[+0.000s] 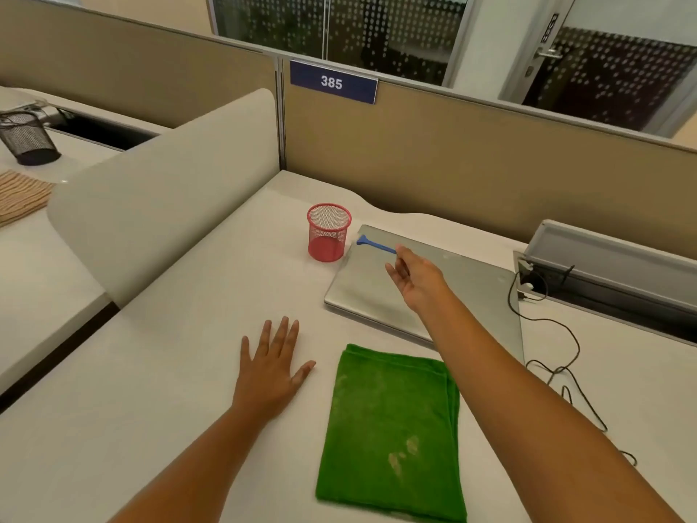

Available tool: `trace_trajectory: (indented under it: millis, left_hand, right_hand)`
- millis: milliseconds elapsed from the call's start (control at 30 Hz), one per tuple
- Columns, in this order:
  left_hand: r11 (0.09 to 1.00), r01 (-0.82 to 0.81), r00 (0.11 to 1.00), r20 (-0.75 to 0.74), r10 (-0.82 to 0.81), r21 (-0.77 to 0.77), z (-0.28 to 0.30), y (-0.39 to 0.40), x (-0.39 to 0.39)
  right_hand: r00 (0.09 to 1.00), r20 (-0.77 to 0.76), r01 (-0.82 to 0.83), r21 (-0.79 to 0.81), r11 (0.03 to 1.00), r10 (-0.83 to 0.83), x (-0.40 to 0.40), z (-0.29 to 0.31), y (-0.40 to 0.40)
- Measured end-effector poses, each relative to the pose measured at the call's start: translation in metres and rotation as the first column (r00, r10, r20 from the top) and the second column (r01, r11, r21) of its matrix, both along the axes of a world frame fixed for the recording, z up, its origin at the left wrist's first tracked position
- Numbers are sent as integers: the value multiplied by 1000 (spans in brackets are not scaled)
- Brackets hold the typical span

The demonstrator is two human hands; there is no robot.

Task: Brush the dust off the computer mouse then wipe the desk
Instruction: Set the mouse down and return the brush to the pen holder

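A small blue brush [373, 244] points left over the far corner of a closed silver laptop [362, 285]. My right hand [416, 279] reaches out above the laptop, and its fingertips pinch the brush's handle end. My left hand [269, 371] lies flat on the white desk [169, 371], fingers spread, holding nothing. A folded green cloth [390, 428] with pale stains lies on the desk between my forearms. No computer mouse is in view.
A red mesh pen cup [328, 237] stands empty just left of the laptop. A black cable [565, 356] trails across the desk's right side from a grey socket box [603, 266]. Beige partitions [452, 164] wall the back and a curved divider [162, 205] the left.
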State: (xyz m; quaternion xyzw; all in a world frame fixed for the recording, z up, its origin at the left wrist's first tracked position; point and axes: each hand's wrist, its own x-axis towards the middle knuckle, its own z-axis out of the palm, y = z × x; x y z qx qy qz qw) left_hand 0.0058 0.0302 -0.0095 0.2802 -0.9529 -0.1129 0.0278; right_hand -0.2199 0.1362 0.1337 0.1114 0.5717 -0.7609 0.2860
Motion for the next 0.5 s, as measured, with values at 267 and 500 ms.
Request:
trace_trajectory:
  millis: [267, 500]
  left_hand:
    - [1000, -12, 1000, 11, 13, -22, -3, 0, 1]
    - [999, -9, 1000, 28, 11, -44, -7, -2, 2]
  right_hand:
    - [999, 31, -10, -47, 999, 11, -18, 4, -78]
    - [997, 59, -49, -52, 997, 52, -27, -2, -109]
